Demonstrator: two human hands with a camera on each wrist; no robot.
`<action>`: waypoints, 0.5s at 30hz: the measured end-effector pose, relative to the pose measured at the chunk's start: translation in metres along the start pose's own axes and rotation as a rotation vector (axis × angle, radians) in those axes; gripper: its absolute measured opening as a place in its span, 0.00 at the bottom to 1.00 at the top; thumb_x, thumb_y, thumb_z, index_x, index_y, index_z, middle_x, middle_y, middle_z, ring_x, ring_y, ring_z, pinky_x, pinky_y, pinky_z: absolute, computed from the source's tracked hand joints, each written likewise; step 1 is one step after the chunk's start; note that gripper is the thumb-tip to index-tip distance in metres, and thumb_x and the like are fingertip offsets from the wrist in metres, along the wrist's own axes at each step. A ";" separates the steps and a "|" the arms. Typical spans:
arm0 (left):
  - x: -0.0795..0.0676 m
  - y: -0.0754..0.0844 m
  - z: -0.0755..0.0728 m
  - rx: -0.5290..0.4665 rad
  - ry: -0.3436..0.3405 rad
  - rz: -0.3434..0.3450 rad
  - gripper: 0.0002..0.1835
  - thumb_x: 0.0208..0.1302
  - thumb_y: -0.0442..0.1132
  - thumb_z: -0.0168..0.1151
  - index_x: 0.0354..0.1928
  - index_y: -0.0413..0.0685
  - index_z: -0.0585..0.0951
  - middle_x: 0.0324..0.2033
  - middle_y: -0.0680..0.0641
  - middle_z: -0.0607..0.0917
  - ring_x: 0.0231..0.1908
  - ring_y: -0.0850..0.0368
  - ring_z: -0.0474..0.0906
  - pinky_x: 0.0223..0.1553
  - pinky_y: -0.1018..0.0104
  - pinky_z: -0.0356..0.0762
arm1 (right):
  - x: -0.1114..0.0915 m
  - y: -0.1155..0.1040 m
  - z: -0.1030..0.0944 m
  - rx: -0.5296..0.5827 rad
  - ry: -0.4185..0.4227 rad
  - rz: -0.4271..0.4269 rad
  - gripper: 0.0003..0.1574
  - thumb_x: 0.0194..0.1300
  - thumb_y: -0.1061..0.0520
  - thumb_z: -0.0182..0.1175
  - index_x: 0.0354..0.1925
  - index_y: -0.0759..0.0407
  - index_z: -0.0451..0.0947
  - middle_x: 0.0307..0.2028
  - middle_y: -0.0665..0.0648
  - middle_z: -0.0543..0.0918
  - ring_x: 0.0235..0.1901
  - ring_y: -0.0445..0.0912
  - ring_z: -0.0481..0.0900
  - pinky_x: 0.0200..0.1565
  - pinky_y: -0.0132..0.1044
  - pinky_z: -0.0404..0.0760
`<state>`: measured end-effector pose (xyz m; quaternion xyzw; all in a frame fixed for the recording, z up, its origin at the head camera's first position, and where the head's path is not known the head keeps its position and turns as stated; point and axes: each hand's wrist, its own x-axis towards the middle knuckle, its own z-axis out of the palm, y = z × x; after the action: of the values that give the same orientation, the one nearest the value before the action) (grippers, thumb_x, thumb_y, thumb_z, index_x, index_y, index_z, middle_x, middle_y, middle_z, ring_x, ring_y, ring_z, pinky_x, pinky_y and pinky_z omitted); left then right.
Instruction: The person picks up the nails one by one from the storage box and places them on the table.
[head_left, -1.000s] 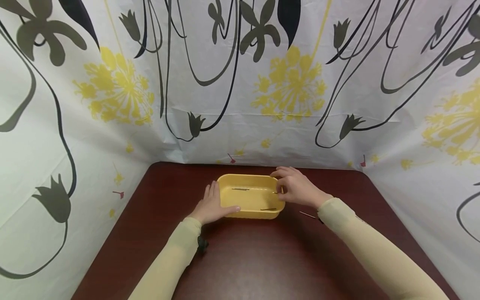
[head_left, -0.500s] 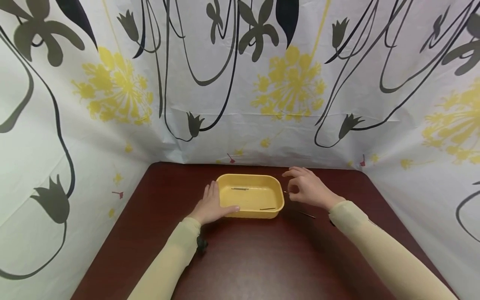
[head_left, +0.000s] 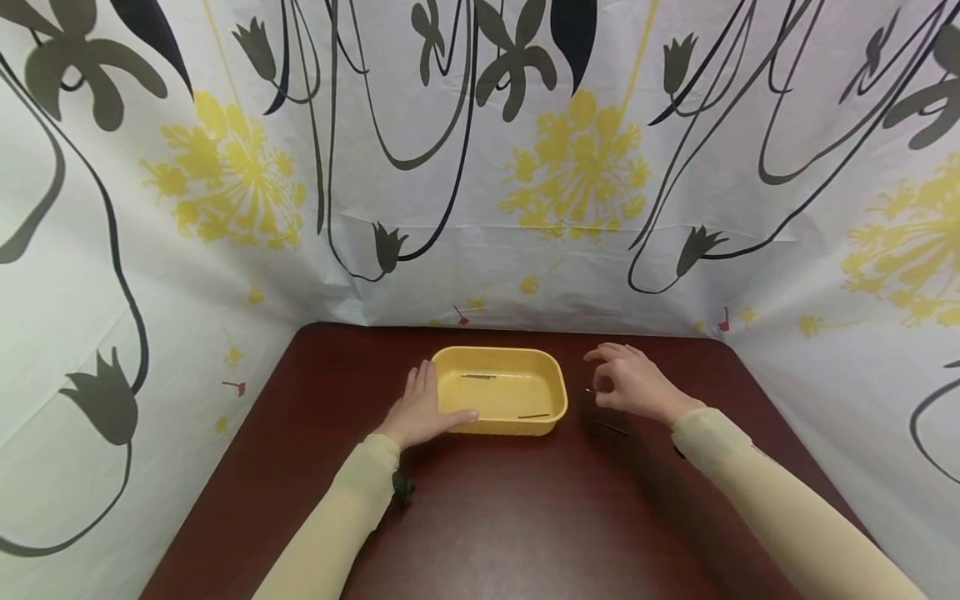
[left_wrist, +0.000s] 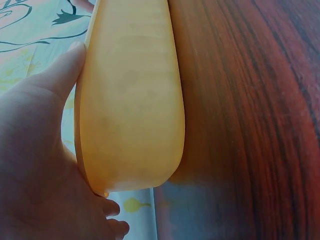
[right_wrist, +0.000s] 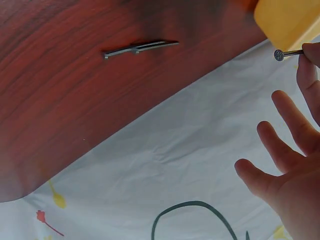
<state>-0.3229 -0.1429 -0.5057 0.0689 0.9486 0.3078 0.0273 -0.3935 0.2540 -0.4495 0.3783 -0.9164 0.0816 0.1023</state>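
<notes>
My right hand [head_left: 636, 383] is raised to the right of a yellow plastic tray [head_left: 501, 354]. Between thumb and forefinger it pinches a metal nail [right_wrist: 292, 53], whose flat head shows in the right wrist view; the other fingers spread apart. On the table below lie two nails [right_wrist: 150, 46] close together. Inside the tray some nails [head_left: 477, 377] lie toward the back, with another nail [head_left: 534, 416] at the front right. My left hand [head_left: 420, 412] rests against the tray's left end, fingers straight and thumb across the near rim.
The dark red wooden table [head_left: 480, 517] carries the tray near its back edge. A white cloth [head_left: 480, 283] with grey and yellow flowers hangs behind and at both sides.
My right hand has moved right, away from the tray, to above the nails on the table, holding a nail. My left hand stays at the tray.
</notes>
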 end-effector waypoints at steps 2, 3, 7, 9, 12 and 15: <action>0.000 0.000 0.001 -0.002 0.003 -0.005 0.72 0.50 0.80 0.61 0.80 0.40 0.38 0.79 0.38 0.42 0.77 0.40 0.35 0.68 0.41 0.57 | -0.002 0.002 0.003 -0.009 -0.011 0.013 0.14 0.47 0.55 0.71 0.18 0.38 0.75 0.56 0.55 0.80 0.59 0.55 0.73 0.58 0.60 0.69; 0.000 -0.001 0.001 -0.004 0.004 -0.005 0.72 0.50 0.80 0.61 0.80 0.40 0.38 0.79 0.39 0.42 0.77 0.40 0.35 0.68 0.41 0.57 | -0.003 0.003 0.004 -0.011 -0.017 0.021 0.14 0.47 0.54 0.71 0.18 0.38 0.75 0.56 0.55 0.80 0.59 0.54 0.73 0.58 0.59 0.69; 0.000 -0.002 0.004 -0.010 0.012 -0.010 0.71 0.50 0.79 0.62 0.80 0.41 0.39 0.79 0.39 0.42 0.77 0.41 0.36 0.68 0.40 0.57 | -0.008 0.007 0.009 -0.015 -0.033 0.041 0.15 0.47 0.54 0.70 0.17 0.37 0.74 0.55 0.55 0.80 0.58 0.55 0.74 0.59 0.59 0.68; 0.001 -0.003 0.005 -0.017 0.016 -0.013 0.71 0.50 0.79 0.62 0.80 0.41 0.39 0.79 0.39 0.42 0.77 0.41 0.36 0.68 0.40 0.57 | -0.010 0.009 0.012 -0.016 -0.036 0.044 0.15 0.47 0.55 0.70 0.17 0.37 0.74 0.55 0.56 0.80 0.58 0.56 0.74 0.59 0.60 0.68; 0.000 -0.003 0.005 -0.027 0.022 -0.017 0.72 0.49 0.79 0.62 0.80 0.43 0.39 0.79 0.40 0.42 0.78 0.42 0.35 0.68 0.40 0.57 | -0.013 0.013 0.015 -0.018 -0.035 0.046 0.15 0.46 0.55 0.70 0.17 0.37 0.74 0.55 0.58 0.81 0.58 0.57 0.74 0.58 0.61 0.69; 0.000 -0.003 0.005 -0.033 0.030 -0.019 0.72 0.48 0.80 0.62 0.80 0.44 0.38 0.79 0.40 0.43 0.78 0.42 0.35 0.68 0.39 0.57 | -0.017 0.016 0.017 -0.014 -0.044 0.061 0.16 0.46 0.56 0.71 0.17 0.38 0.75 0.55 0.60 0.81 0.58 0.58 0.75 0.57 0.61 0.69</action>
<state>-0.3227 -0.1424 -0.5114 0.0548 0.9443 0.3241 0.0172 -0.3952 0.2722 -0.4714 0.3512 -0.9301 0.0700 0.0822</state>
